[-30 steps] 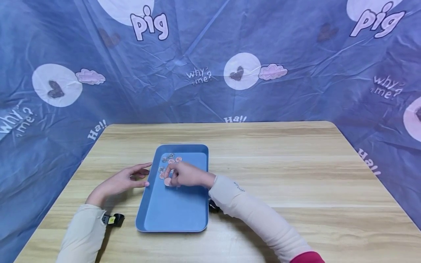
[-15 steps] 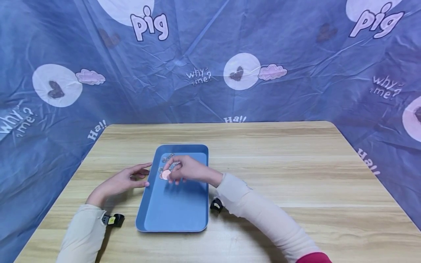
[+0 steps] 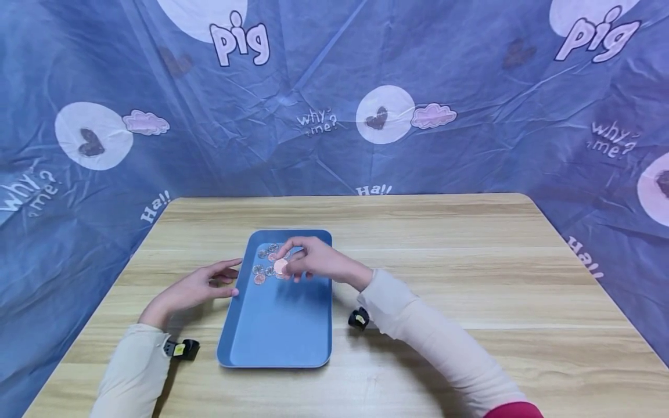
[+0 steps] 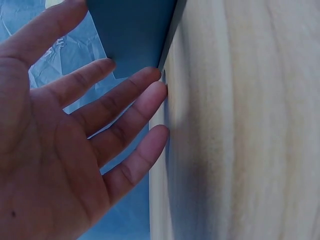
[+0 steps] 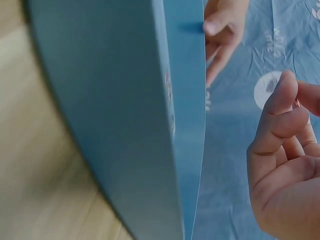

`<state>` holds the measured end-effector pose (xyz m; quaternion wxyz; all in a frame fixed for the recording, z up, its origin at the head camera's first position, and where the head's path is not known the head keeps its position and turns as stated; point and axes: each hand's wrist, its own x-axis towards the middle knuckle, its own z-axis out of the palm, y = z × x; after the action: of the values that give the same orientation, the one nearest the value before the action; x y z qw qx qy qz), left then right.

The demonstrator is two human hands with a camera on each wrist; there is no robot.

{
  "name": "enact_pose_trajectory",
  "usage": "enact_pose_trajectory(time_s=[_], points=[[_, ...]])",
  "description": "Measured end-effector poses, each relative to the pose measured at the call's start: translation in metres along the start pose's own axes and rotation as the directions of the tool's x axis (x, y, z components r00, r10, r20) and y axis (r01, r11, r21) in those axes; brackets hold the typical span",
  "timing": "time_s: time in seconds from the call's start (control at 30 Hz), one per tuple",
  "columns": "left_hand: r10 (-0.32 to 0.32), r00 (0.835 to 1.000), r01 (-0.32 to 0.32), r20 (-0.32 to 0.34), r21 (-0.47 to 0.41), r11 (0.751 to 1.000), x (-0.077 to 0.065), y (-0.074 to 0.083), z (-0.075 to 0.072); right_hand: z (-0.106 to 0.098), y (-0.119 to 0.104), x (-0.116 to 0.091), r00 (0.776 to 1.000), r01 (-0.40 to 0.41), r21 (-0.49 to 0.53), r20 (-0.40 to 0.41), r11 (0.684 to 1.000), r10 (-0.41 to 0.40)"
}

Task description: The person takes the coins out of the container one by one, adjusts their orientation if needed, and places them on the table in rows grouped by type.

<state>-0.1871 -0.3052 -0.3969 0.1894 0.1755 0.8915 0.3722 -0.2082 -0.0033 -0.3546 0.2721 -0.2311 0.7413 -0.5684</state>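
A shallow blue tray (image 3: 277, 334) lies on the table, with several silver coins (image 3: 258, 270) and copper-coloured coins (image 3: 259, 280) toward its far end. Above them, my right hand (image 3: 325, 260) pinches a copper-coloured coin (image 3: 280, 266) between thumb and index finger; the hand hides part of the coins below. In the right wrist view, the thumb and index tip of the right hand (image 5: 280, 160) meet, and the coin is mostly hidden. At the tray's left side, my left hand (image 3: 190, 290) has its thumb and fingertips right at the rim. Its fingers are spread beside the tray wall (image 4: 132, 35) in the left wrist view.
The wooden table (image 3: 444, 261) extends well to the right of the tray. A printed blue cloth (image 3: 313, 157) hangs behind the table. Black devices are strapped at both wrists, the left one (image 3: 183, 349) low beside the tray.
My right hand has lifted the copper-coloured coin from the tray, then moved right and away from me with it, uncovering coins on the left. The left hand has stayed at the rim.
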Motion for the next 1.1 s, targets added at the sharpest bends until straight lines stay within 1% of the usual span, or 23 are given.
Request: enact_pose_trajectory(time_s=[0.17,0.4,0.6,0.9,1.1], points=[[0.026,1.0,-0.025,0.015,-0.021,0.999,0.0,-0.001,0.0,-0.019,0.008,-0.006,0.999,0.004,0.02,-0.041,1.0,-0.004],[0.004,1.0,-0.003,0.021,-0.041,0.999,0.0,-0.002,0.001,-0.045,0.013,-0.015,0.996,-0.025,0.033,-0.086,0.999,0.028],[0.017,1.0,-0.016,0.023,-0.038,0.999,0.0,-0.003,0.001,-0.066,0.016,-0.025,0.991,-0.04,0.055,-0.124,0.998,0.046],[0.014,0.999,-0.012,0.036,-0.06,0.998,-0.001,-0.003,0.001,-0.102,0.03,-0.036,0.974,-0.068,0.05,-0.214,0.996,0.077],[0.03,0.999,-0.027,0.041,-0.057,0.998,-0.003,-0.001,-0.001,-0.116,0.046,-0.037,0.96,-0.122,0.037,-0.248,0.992,0.128]])
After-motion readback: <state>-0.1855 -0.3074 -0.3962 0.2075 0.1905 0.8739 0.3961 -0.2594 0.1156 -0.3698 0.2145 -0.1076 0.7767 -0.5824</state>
